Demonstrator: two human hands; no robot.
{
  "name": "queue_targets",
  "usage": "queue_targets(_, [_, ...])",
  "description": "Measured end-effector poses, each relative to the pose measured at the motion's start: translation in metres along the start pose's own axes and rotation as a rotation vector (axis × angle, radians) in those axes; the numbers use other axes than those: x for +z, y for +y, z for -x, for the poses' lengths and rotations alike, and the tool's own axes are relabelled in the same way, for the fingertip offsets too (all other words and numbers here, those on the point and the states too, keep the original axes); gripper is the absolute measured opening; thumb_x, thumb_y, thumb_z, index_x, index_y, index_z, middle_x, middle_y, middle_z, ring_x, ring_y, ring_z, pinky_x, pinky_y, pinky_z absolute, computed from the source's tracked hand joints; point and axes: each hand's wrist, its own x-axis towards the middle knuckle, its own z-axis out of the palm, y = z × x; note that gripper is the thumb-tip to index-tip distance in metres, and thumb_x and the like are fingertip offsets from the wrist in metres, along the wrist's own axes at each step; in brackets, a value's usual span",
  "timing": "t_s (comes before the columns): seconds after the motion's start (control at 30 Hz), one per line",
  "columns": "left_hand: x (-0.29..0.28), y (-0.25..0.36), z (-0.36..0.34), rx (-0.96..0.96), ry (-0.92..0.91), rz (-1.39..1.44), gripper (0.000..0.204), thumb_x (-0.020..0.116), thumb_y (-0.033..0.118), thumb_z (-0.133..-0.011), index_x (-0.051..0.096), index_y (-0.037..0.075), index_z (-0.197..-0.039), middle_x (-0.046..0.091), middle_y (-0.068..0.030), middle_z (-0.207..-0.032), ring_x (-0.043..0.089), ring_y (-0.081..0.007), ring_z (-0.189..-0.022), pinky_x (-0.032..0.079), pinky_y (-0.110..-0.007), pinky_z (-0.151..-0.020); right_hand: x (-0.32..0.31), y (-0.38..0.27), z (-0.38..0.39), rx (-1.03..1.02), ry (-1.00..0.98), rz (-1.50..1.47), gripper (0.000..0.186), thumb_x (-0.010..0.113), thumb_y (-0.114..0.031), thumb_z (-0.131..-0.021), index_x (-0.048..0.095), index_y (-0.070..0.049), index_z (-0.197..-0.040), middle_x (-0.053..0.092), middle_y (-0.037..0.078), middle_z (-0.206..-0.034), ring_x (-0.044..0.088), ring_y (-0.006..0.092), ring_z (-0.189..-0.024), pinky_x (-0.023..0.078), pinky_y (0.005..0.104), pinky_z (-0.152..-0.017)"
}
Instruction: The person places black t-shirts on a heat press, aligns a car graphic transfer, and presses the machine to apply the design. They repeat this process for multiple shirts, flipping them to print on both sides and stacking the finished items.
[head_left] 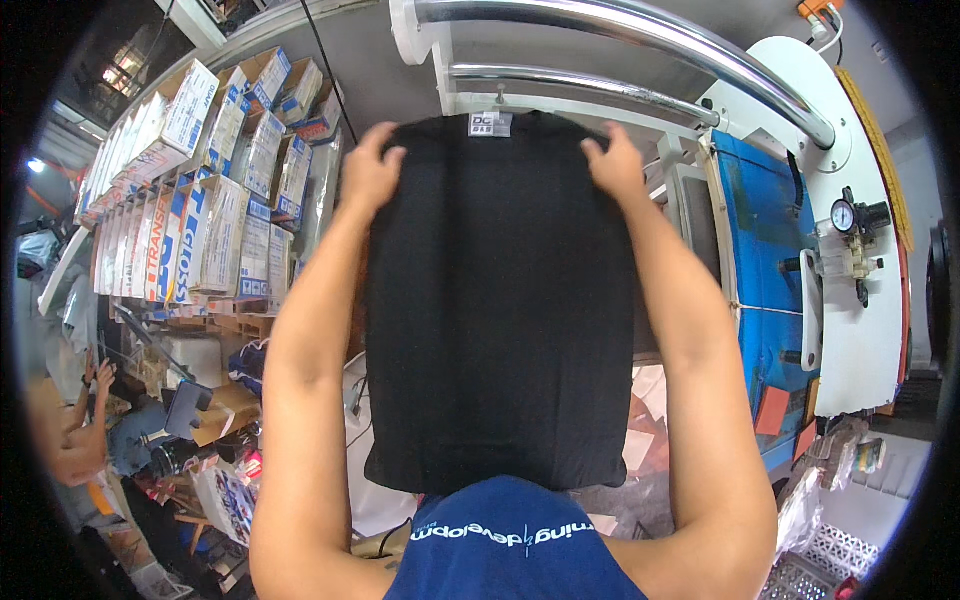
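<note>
A black T-shirt (500,300) lies spread out in front of me, its collar at the far end and its lower edge close to my body. A white label (490,125) shows inside the collar. At the far left shoulder of the shirt, my left hand (372,170) grips the cloth, thumb on top and the other fingers partly hidden. My right hand (615,165) holds the opposite shoulder in the same way. Both arms reach forward along the shirt's sides.
Stacked cardboard boxes (215,235) stand on the left. Chrome bars (590,78) cross beyond the shirt. On the right is a white machine with a pressure gauge (844,215) beside a blue panel (765,250). Another person's hand (104,375) shows at far left.
</note>
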Motion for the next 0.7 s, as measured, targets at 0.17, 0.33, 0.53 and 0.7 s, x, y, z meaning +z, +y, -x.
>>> queue_targets(0.17, [0.015,0.046,0.029,0.210,-0.331,-0.366,0.044,0.059,0.034,-0.103,0.063,0.009,-0.139,0.056,-0.0140,-0.150,0.049,-0.0344,-0.141,0.034,-0.056,-0.119,0.009,-0.008,0.058,-0.070,-0.165,0.294,0.066,0.053,-0.056,-0.103,0.050,-0.014,-0.154,0.037,0.020,-0.165,0.030,0.0405,-0.154,0.026,0.0611,-0.123])
queue_targets(0.33, [-0.032,0.135,0.124,0.384,-0.359,-0.387,0.053,0.061,0.031,-0.102,0.052,0.010,-0.150,0.054,-0.0173,-0.151,0.048,-0.0361,-0.143,0.028,-0.068,-0.120,-0.043,-0.008,0.180,-0.207,-0.236,0.313,0.073,0.051,-0.056,-0.104,0.041,-0.012,-0.161,0.029,0.020,-0.169,0.022,0.0443,-0.157,0.021,0.0609,-0.125])
queue_targets(0.53, [-0.021,0.175,0.243,0.359,-0.342,0.211,0.048,0.077,0.003,-0.087,0.065,0.008,-0.133,0.074,-0.0098,-0.117,0.067,-0.0291,-0.117,0.048,-0.047,-0.104,-0.114,0.046,0.382,0.457,-0.422,-0.161,0.075,0.041,-0.054,-0.110,0.032,0.000,-0.161,0.055,0.032,-0.148,0.050,0.0455,-0.140,0.038,0.0449,-0.118])
queue_targets(0.7, [0.019,0.191,0.233,0.451,-0.300,0.217,0.038,0.076,0.007,-0.087,0.068,0.010,-0.124,0.075,-0.0043,-0.103,0.067,-0.0274,-0.097,0.047,-0.041,-0.091,-0.110,0.072,0.423,0.634,-0.385,-0.513,0.083,0.037,-0.065,-0.108,0.058,0.008,-0.142,0.064,0.029,-0.139,0.057,0.0391,-0.136,0.040,0.0400,-0.115])
